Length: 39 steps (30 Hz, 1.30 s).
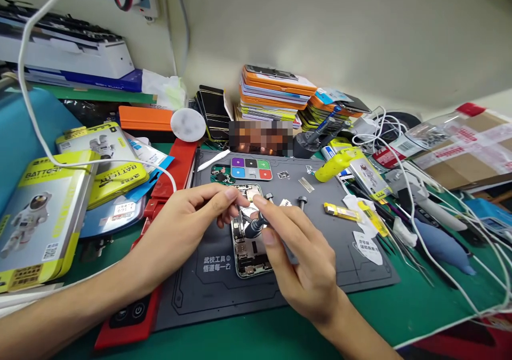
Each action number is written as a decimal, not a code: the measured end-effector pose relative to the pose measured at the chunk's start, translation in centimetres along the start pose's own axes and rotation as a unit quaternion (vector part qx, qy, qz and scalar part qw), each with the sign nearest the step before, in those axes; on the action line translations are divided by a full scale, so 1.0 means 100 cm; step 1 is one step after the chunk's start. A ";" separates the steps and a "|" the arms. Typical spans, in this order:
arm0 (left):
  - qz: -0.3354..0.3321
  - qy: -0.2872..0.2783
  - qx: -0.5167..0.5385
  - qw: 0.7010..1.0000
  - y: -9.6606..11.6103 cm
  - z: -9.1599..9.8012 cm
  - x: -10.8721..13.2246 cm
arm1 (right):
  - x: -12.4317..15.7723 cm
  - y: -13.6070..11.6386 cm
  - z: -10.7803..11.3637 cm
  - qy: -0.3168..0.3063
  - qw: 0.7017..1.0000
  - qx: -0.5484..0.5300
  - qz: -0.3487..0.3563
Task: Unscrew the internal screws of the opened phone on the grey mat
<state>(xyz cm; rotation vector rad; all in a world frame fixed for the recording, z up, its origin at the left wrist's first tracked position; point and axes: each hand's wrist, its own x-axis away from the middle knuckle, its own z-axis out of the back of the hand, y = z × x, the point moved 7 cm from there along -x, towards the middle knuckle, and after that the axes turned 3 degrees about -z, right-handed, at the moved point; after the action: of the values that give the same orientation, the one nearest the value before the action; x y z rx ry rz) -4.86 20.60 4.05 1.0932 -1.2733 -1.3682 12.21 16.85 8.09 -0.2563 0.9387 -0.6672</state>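
An opened smartphone [251, 250] lies on the dark grey work mat [216, 304], its inner parts exposed. My right hand [302, 250] grips a dark screwdriver [255, 228], slanted over the middle of the phone. Where its tip meets the phone I cannot make out. From the left, my left hand [192, 216] reaches over the phone's upper part with thumb and fingers pinched together; what they hold, if anything, is too small to tell. More dark-handled screwdrivers [302, 204] are partly visible just beyond my right hand.
A coloured magnetic tray [251, 169] sits behind the phone. Rightward are a yellow bottle [332, 168], tweezers [412, 256] and a blue air blower [440, 245]. Battery boxes [36, 216] and a red lamp stand [138, 317] flank the left. A white cable [30, 109] loops overhead.
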 end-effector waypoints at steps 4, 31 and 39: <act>0.011 -0.001 0.000 1.000 0.000 0.000 0.001 | 0.001 0.000 0.001 0.008 1.000 0.003 0.006; 0.029 -0.115 -0.051 0.992 -0.007 -0.015 0.002 | 0.014 0.027 0.011 0.157 0.908 -0.292 -0.257; 0.020 -0.119 -0.040 0.992 -0.004 -0.016 0.002 | 0.018 0.028 0.008 0.148 0.902 -0.288 -0.285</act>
<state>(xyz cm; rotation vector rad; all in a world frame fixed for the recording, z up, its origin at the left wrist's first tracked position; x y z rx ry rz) -3.35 20.11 3.52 0.8645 -1.3897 -1.5399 14.72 17.85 6.00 -1.0085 1.3630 -0.9702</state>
